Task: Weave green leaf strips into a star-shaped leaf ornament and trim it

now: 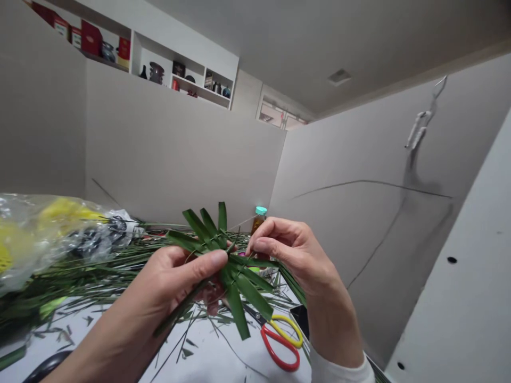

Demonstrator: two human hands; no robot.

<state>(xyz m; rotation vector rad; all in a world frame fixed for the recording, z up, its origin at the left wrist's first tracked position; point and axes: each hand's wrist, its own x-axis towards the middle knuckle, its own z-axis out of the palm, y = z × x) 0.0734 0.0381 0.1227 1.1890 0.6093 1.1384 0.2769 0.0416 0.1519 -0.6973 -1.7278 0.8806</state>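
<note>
My left hand (181, 276) is closed round a green leaf piece (243, 282), its thumb pressed on the middle. Cut leaf blades fan out from that piece to the upper left and lower right, with fine strands crossing them. Just right of its centre, my right hand (295, 255) has thumb and forefinger pinched together. A thin strand (241, 222) runs from the leaf piece toward this hand; its end at the fingertips is hard to see. Below the leaf piece, scissors (281, 340) with one red and one yellow handle lie on the white table (215, 351).
Long green leaf strips (104, 276) are heaped at the left and back, with loose scraps in front. A clear plastic bag (51, 234) with yellow contents lies far left. A teal-capped bottle (260, 213) stands behind my right hand. Grey panels (179, 149) enclose the table.
</note>
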